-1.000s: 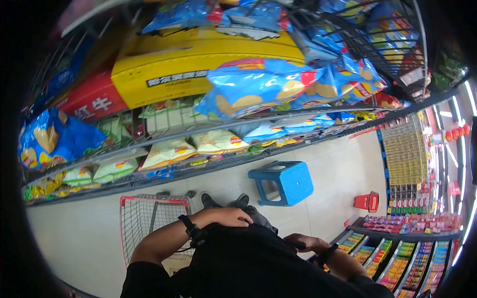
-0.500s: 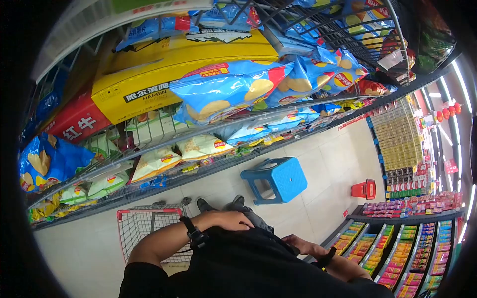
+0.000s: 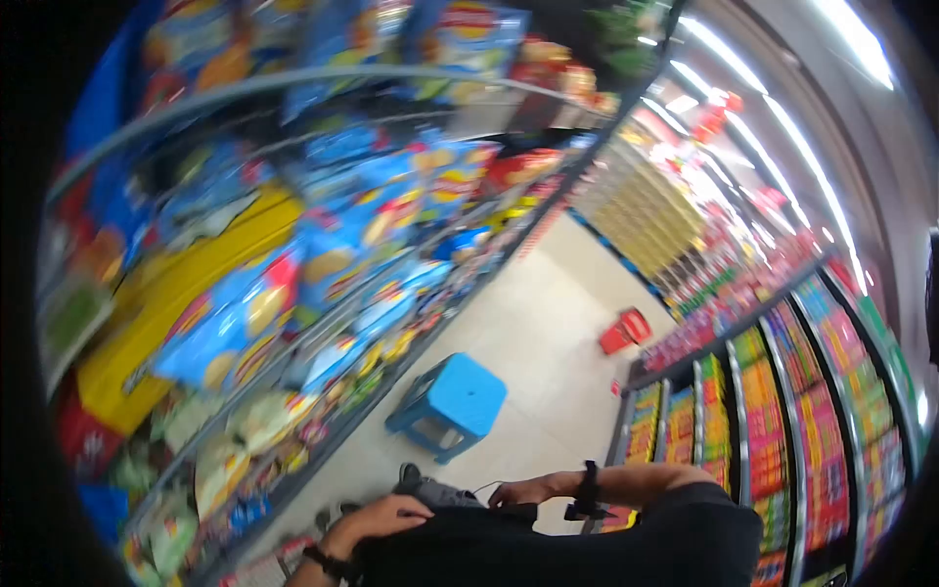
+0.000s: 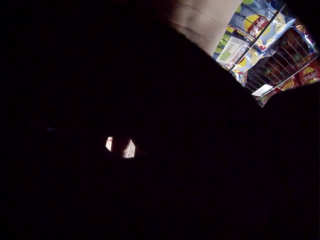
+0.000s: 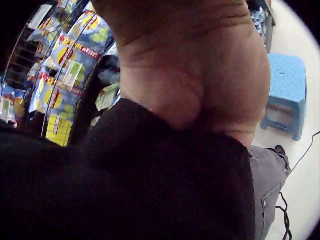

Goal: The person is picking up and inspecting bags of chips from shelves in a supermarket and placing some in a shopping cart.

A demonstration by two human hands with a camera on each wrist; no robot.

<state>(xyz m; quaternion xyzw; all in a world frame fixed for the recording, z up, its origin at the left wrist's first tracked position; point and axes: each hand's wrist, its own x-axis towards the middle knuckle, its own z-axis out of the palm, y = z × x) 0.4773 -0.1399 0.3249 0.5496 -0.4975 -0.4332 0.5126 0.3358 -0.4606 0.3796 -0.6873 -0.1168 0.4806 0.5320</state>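
Observation:
My left hand (image 3: 391,514) rests on the front of the black shirt (image 3: 460,543), its fingers loosely laid over the cloth. My right hand (image 3: 523,490) is at the shirt's lower edge, fingers loosely bent and holding nothing that shows. In the right wrist view, the heel of the right hand (image 5: 200,75) lies against the dark cloth (image 5: 165,165) and its fingers are hidden. The left wrist view is mostly black, with a patch of skin (image 4: 205,22) at the top.
Shelves of blue chip bags (image 3: 230,318) and a yellow box (image 3: 181,308) stand on the left. A blue stool (image 3: 460,396) is on the floor ahead, and a red basket (image 3: 624,333) farther off. Racks of colourful packets (image 3: 758,411) line the right. A thin cable (image 5: 302,152) hangs by the trousers.
The head view has swung right and blurred, so the shelf and stool appear farther left and more of the right-hand racks shows. Both hands stay at the shirt; the cart has mostly left the view.

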